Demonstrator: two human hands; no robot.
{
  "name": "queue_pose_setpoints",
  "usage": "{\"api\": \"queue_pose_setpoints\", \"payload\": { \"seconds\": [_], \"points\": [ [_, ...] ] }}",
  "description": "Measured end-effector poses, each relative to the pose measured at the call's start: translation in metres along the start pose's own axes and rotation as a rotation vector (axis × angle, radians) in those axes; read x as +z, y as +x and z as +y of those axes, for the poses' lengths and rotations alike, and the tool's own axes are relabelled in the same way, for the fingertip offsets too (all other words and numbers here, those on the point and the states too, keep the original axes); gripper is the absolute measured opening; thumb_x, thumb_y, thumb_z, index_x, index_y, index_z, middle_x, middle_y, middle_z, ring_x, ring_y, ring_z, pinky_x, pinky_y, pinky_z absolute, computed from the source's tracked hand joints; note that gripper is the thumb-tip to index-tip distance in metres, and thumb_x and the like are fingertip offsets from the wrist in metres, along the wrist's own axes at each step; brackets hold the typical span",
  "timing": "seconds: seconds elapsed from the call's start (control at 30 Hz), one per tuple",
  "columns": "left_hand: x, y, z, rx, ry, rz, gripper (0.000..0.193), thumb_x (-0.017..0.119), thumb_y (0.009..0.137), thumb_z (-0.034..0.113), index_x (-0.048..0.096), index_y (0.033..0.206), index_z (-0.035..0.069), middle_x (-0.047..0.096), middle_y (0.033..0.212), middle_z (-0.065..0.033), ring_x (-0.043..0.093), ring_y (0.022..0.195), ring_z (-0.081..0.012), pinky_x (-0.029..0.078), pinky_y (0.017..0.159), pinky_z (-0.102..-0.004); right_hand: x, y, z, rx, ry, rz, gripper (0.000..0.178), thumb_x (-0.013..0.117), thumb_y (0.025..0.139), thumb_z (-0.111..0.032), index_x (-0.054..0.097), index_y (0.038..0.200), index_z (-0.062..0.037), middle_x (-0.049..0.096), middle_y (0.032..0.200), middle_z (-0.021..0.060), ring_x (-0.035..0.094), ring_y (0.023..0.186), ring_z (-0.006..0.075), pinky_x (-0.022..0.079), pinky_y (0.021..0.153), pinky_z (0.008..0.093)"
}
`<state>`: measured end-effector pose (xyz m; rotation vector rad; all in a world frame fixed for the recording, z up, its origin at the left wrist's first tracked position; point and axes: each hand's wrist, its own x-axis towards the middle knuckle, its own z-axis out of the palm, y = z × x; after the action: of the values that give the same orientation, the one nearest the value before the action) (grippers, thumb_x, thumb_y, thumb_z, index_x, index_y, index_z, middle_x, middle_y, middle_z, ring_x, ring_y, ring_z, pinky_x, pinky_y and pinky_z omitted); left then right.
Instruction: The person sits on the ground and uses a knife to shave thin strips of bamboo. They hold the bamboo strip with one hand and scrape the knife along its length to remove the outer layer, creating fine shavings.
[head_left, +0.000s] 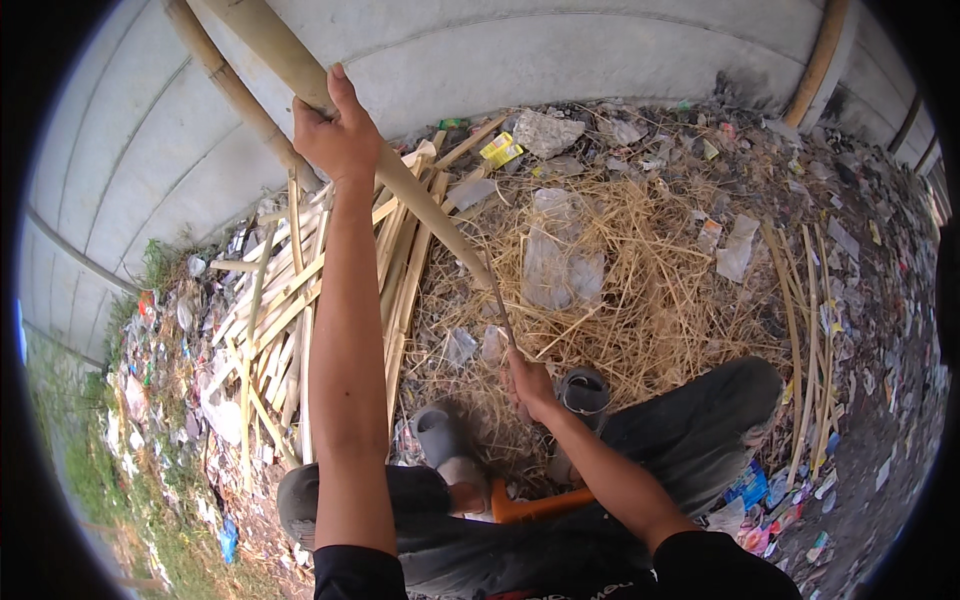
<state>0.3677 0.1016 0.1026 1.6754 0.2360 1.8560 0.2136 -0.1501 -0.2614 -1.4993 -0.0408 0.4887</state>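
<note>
My left hand (345,145) is wrapped round a thick bamboo pole (432,212), its thumb pointing up along it. The pole slants from the upper left down to the middle, with its lower end over the straw. In my right hand (530,385) is a long, thin, dark blade (500,305), probably a machete; the fingers hide its handle. The blade points up and away from me, its far part at the lower end of the pole. Whether it cuts into the bamboo I cannot tell.
Split bamboo strips (270,320) lie heaped at the left, with several more strips (805,340) at the right. Dry straw (650,270) and litter cover the ground. A grey wall (600,50) stands behind, with another bamboo pole (225,75) leaning there. An orange object (535,507) is between my legs.
</note>
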Motion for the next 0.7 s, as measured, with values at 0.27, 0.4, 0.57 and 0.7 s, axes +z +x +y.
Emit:
{"api": "queue_pose_setpoints", "payload": {
  "seconds": [0.27, 0.4, 0.57, 0.7],
  "points": [
    [-0.024, 0.014, -0.025, -0.042, 0.045, 0.052, 0.044, 0.072, 0.098, 0.043, 0.067, 0.095, -0.001, 0.068, 0.074, -0.0053, 0.063, 0.067, -0.015, 0.05, 0.063, -0.03, 0.011, 0.0, -0.111, -0.092, 0.115, -0.107, 0.06, 0.046, 0.107, -0.055, 0.052, 0.076, -0.005, 0.05, 0.059, 0.0022, 0.05, 0.048, 0.0127, 0.04, 0.044, 0.0306],
    [-0.024, 0.012, -0.024, -0.035, 0.068, 0.04, 0.045, 0.071, 0.098, 0.044, 0.066, 0.093, -0.001, 0.067, 0.073, -0.0053, 0.062, 0.066, -0.0148, 0.049, 0.062, -0.0311, 0.022, -0.024, -0.163, -0.468, 0.305, -0.042, 0.056, 0.044, 0.109, -0.054, 0.045, 0.076, -0.0095, 0.043, 0.059, -0.0011, 0.044, 0.047, 0.0081, 0.035, 0.042, 0.0269],
    [-0.018, 0.006, -0.016, -0.044, 0.044, 0.0, 0.044, 0.072, 0.098, 0.043, 0.066, 0.092, 0.0, 0.066, 0.07, -0.0044, 0.061, 0.061, -0.0131, 0.048, 0.057, -0.0296, 0.012, -0.028, -0.079, 0.28, 0.158, -0.149, 0.062, 0.053, 0.103, -0.063, 0.049, 0.073, -0.0089, 0.046, 0.058, 0.0008, 0.046, 0.044, 0.0114, 0.04, 0.041, 0.0317],
    [-0.002, -0.001, -0.007, -0.002, -0.105, -0.005, 0.041, 0.073, 0.098, 0.04, 0.066, 0.091, 0.0, 0.067, 0.071, -0.0039, 0.06, 0.061, -0.0099, 0.048, 0.057, -0.0258, -0.004, -0.017, -0.081, 0.169, 0.114, 0.007, 0.065, 0.052, 0.102, -0.066, 0.05, 0.071, -0.0082, 0.047, 0.058, 0.0003, 0.046, 0.042, 0.0122, 0.04, 0.041, 0.0313]
  ]
}}
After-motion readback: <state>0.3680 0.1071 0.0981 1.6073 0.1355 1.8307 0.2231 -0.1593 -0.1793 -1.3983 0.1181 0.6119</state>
